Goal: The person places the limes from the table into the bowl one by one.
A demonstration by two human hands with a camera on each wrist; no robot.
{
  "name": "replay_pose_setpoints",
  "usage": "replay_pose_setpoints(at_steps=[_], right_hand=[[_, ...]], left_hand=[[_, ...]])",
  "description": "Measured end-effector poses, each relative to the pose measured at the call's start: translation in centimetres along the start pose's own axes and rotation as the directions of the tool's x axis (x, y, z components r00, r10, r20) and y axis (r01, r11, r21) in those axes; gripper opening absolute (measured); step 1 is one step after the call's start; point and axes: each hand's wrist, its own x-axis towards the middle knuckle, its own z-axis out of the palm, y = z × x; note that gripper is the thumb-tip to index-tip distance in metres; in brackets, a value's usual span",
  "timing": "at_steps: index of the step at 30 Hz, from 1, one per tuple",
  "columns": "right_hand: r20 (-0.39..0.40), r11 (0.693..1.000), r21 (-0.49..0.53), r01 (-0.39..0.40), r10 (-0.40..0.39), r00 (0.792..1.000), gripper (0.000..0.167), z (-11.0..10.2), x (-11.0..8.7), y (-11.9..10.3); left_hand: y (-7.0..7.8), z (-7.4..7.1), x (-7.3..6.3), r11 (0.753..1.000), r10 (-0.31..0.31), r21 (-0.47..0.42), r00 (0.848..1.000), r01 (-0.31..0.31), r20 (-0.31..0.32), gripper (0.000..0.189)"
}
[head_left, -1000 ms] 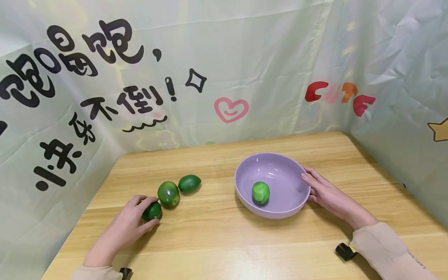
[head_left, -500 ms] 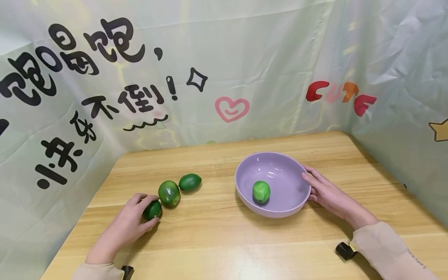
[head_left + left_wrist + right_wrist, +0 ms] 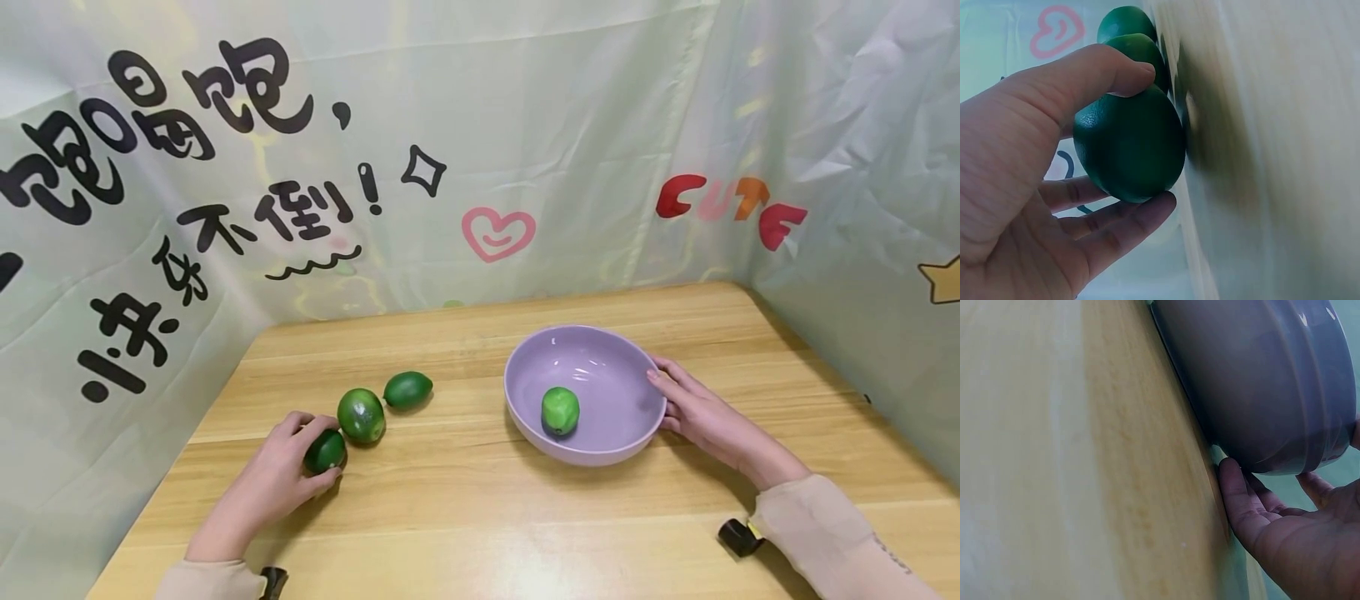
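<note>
Dark green and smooth, the held lime (image 3: 327,451) sits at the tabletop between the thumb and fingers of the left hand (image 3: 277,468), the nearer hand by far. Taking twelve o'clock as straight away from the person, the hand comes in from about eight; its thumb presses the lime near five o'clock and its fingertips meet it near twelve, so the grip is closed around it. With the palm side hidden, I cannot tell its long axis.

Just beside it, toward one to two o'clock, is a rounder green fruit (image 3: 360,415); whether the two touch is unclear. Past that, at two o'clock again, lies an oval green fruit (image 3: 408,391), its long axis running roughly from eight to two.

The purple bowl (image 3: 603,392) stands well apart from the held lime, a shade before three o'clock, with a stretch of wooden tabletop (image 3: 450,500) between. In the bowl, a light green fruit (image 3: 560,410) rests toward eight o'clock. The right hand (image 3: 705,425) grips the bowl at three o'clock, thumb at the rim and fingers against the outer wall.

The table's left edge is near the left hand, at nine; the back edge, at twelve, meets a printed cloth (image 3: 585,167).
</note>
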Motion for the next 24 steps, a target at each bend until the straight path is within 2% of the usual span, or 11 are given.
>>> replay_pose_setpoints(at_steps=[13, 24], right_hand=[[-0.001, 1.0, 0.0, 0.001, -0.001, 1.0, 0.07, -0.04, 0.07, 0.21], [-0.008, 1.0, 0.0, 0.002, -0.002, 1.0, 0.07, -0.04, 0.08, 0.21]], left_hand=[[-0.25, 0.03, 0.04, 0.999, -0.018, -0.027, 1.0, 0.018, 0.016, 0.056], [-0.42, 0.01, -0.02, 1.0, -0.009, -0.022, 1.0, 0.01, 0.006, 0.057]])
